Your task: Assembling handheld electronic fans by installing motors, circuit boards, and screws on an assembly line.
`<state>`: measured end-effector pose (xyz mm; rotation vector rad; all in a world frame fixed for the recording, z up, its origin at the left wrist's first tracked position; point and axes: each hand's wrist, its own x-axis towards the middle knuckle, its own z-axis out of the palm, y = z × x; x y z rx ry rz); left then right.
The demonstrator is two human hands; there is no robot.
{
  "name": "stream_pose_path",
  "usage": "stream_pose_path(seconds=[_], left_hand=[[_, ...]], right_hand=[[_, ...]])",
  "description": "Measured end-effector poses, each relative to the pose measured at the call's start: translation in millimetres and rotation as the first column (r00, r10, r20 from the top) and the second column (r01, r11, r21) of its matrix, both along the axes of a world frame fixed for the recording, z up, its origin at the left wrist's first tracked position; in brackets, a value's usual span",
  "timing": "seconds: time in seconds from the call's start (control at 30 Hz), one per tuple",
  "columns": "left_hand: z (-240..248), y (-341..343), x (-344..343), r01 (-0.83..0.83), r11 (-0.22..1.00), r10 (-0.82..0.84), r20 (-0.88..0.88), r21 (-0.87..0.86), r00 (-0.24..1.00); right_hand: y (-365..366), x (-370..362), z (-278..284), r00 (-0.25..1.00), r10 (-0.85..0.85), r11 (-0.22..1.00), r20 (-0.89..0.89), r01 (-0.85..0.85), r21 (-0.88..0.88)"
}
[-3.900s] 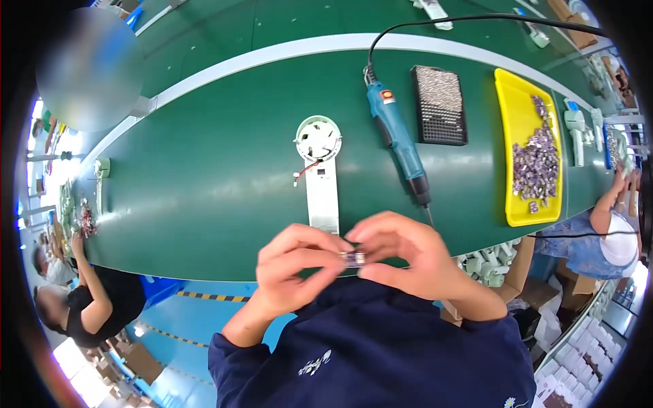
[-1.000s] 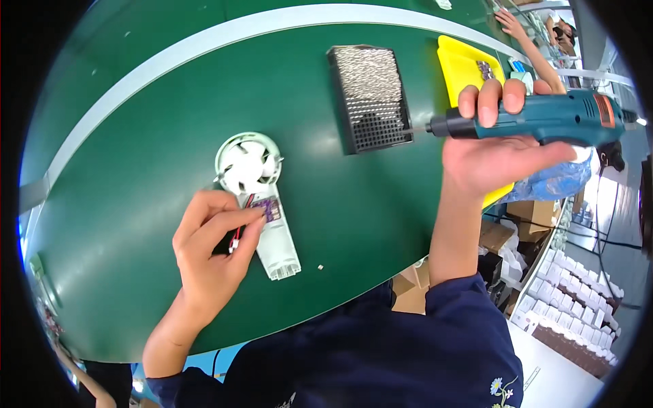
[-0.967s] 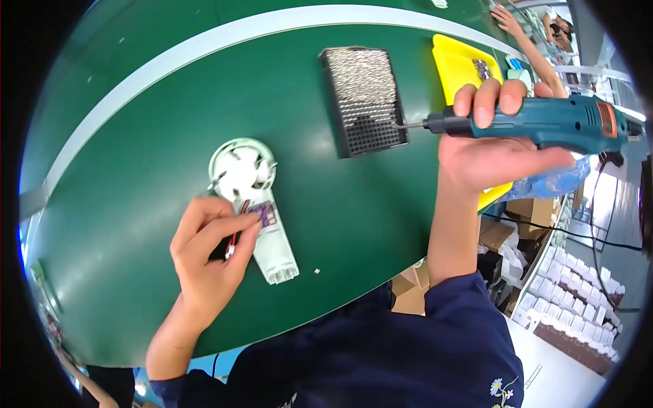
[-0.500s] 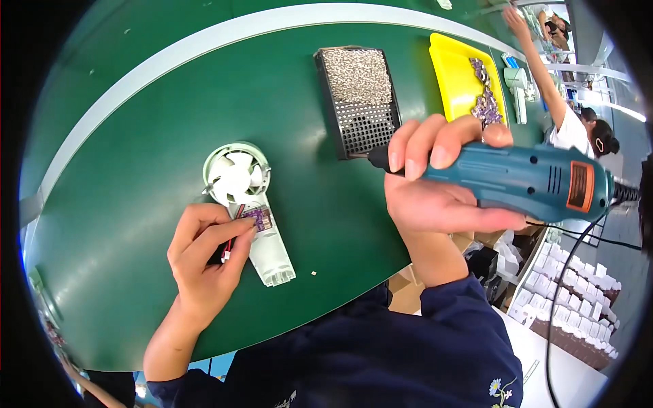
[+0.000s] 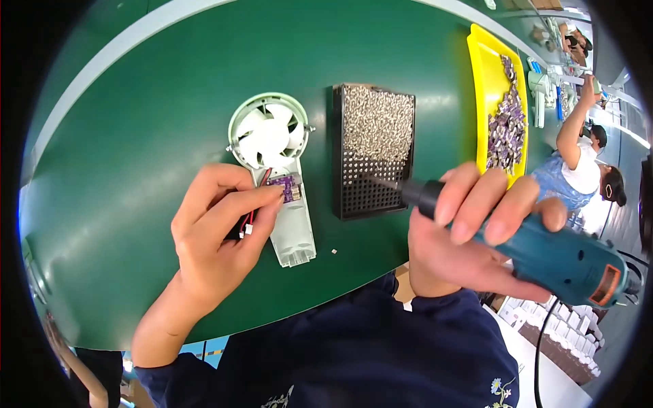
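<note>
A small purple circuit board (image 5: pixel 292 190) sits on the pale green handle (image 5: pixel 292 234) of a handheld fan (image 5: pixel 269 132) whose white blades show. My left hand (image 5: pixel 221 231) pinches the board's left edge between thumb and forefinger. Red and black wires with small white plugs (image 5: pixel 247 229) hang beside those fingers. My right hand (image 5: pixel 476 231) is wrapped round a teal electric screwdriver (image 5: pixel 554 262), tilted with its bit pointing left. The bit's tip is over the holed part of a black screw tray (image 5: pixel 374 197); whether it touches a screw I cannot tell.
Small screws (image 5: pixel 378 122) heap in the tray's far half. A yellow bin (image 5: pixel 480 88) at the right holds many purple boards (image 5: pixel 507 136). A tiny pale bit (image 5: pixel 334 251) lies near the handle. A cable trails from the screwdriver. Other people (image 5: pixel 578 149) work at far right.
The screwdriver has come down and tilted, its bit now over the tray's holes. The view has shifted, so fan and tray sit differently in it. My left hand still pinches the circuit board.
</note>
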<state>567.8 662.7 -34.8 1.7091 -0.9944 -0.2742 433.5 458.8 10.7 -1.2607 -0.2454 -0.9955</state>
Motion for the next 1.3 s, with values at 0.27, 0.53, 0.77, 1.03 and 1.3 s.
stream_pose_path(seconds=[0.27,0.53,0.77,1.03,1.3], left_hand=[[-2,-3,4,0.016,1.0,-0.015,0.036,-0.016,0.999],[-1,-1,3,0.01,1.0,-0.007,0.092,-0.023,0.996],[-3,2,3,0.043,0.999,-0.043,0.021,-0.012,0.999],[-8,-2,5,0.034,0.999,-0.033,0.018,-0.035,0.999],[-14,-10,1,0.028,0.994,-0.027,0.008,-0.106,1.0]], right_hand=[[-1,-2,1,0.991,0.038,0.998,-0.13,-0.045,-0.05],[-4,3,-5,0.988,0.105,0.99,-0.111,-0.115,-0.083],[7,6,0,0.991,0.064,0.99,-0.116,-0.078,-0.121],[29,23,23,0.97,0.213,0.956,-0.119,-0.232,-0.178],[39,31,11,0.971,0.179,0.962,-0.159,-0.207,-0.179]])
